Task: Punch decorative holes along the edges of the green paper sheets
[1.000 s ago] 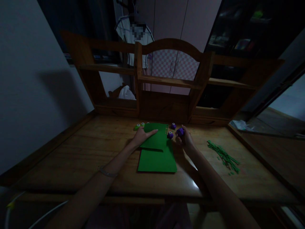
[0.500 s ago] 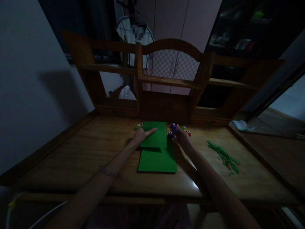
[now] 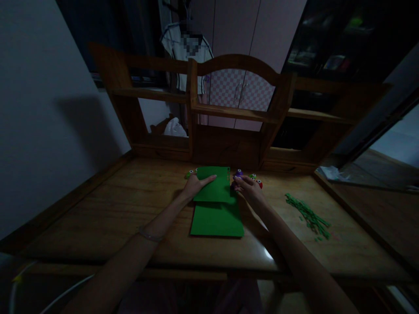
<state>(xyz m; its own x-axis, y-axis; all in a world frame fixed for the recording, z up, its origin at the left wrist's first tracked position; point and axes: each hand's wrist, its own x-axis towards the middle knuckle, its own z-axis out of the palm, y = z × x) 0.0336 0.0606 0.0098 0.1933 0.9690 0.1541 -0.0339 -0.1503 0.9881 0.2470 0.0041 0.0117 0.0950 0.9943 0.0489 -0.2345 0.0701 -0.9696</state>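
Observation:
My left hand (image 3: 194,186) grips the left side of a green sheet (image 3: 214,192), thumb stretched across its top. Small cut-outs line that sheet's upper right edge. It overlaps a green stack or pad (image 3: 216,220) lying flat on the table. Just right of the sheet, my right hand (image 3: 248,188) has its fingers closed at a small dark purple eyed piece (image 3: 233,185), mostly hidden by them. Behind the fingertips is another purple eyed piece (image 3: 238,173). Green (image 3: 252,176) and red (image 3: 259,183) eyed pieces sit beyond my right hand, and a yellow-green one (image 3: 189,174) by my left.
A pile of thin green strips (image 3: 308,214) with small bits lies to the right on the wooden table (image 3: 137,196). A wooden shelf unit (image 3: 225,146) stands along the back edge. Clear plastic (image 3: 332,173) lies beyond the right edge.
My right fingers have moved slightly left and down, from the upper purple piece toward the darker one beside the sheet. My left hand and the green sheet stay almost where they were.

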